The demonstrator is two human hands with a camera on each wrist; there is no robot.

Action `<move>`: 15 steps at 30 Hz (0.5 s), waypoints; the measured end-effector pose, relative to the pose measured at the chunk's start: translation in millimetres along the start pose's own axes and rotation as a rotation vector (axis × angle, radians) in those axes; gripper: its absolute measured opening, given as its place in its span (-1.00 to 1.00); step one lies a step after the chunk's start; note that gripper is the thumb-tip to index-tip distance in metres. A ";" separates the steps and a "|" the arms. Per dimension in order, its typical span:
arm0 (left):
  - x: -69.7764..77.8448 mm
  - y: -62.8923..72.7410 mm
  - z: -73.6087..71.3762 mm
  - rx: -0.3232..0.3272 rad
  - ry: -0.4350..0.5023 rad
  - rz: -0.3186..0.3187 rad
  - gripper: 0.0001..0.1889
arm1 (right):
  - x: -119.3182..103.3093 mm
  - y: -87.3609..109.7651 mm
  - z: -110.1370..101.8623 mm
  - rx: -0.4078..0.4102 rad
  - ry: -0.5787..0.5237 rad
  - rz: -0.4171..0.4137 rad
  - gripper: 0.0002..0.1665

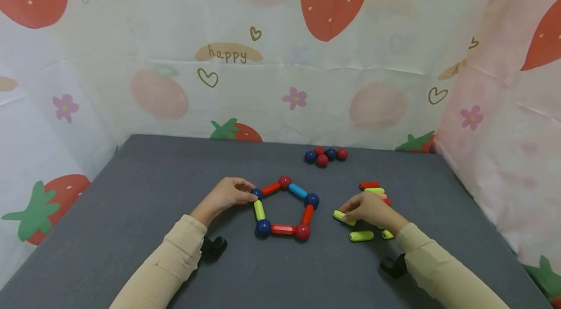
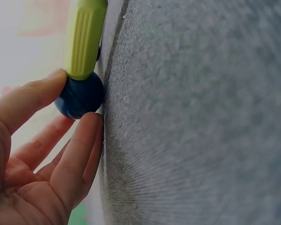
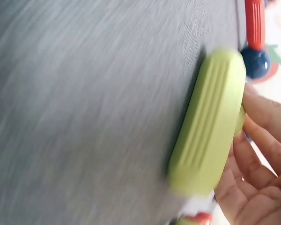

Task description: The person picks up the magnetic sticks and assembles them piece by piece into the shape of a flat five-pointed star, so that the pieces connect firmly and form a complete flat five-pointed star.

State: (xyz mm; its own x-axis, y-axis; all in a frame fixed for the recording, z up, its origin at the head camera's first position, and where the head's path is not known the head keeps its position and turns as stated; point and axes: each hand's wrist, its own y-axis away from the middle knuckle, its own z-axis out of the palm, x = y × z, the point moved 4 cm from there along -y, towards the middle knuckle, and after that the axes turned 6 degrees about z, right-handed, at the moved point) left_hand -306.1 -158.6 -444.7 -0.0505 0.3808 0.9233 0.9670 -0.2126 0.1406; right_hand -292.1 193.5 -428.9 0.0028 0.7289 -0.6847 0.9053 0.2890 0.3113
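My left hand (image 1: 226, 191) pinches a dark blue ball (image 2: 80, 96) between thumb and fingers, low against the grey tabletop. This ball is the upper left corner of a closed ring of balls and building rods lying flat. A yellow-green rod (image 1: 259, 210) runs from it to another blue ball (image 1: 263, 228). A red rod (image 1: 271, 188) leads the other way to a red ball (image 1: 285, 182). To the right of the ring, my right hand (image 1: 367, 208) holds a loose yellow-green rod (image 3: 208, 122) between thumb and fingers, close over the table.
Several loose rods lie around the right hand, including a yellow-green one (image 1: 361, 236) in front and a red one (image 1: 369, 185) behind. A cluster of red and blue balls (image 1: 322, 160) sits near the back edge. Printed curtains (image 1: 271, 94) enclose the grey table (image 1: 175, 167).
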 end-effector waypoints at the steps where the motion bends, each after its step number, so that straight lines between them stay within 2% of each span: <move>1: -0.5 -0.8 -0.8 0.003 -0.006 -0.006 -0.63 | -2.1 -1.6 1.8 0.007 -0.009 0.004 -0.73; 5: -0.9 -4.6 -3.1 0.003 -0.028 -0.013 -0.63 | -9.9 -6.9 8.8 0.044 -0.032 0.028 -0.73; 15: -0.1 -6.0 -3.5 -0.006 -0.038 -0.013 -0.63 | -25.0 -6.0 25.1 0.068 -0.094 0.039 -0.75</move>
State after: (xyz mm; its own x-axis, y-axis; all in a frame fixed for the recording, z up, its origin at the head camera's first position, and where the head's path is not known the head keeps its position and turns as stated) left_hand -312.7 -160.5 -444.4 -0.0538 0.4179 0.9069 0.9648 -0.2124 0.1551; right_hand -287.0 158.0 -430.2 0.0753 0.6762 -0.7329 0.9306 0.2165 0.2953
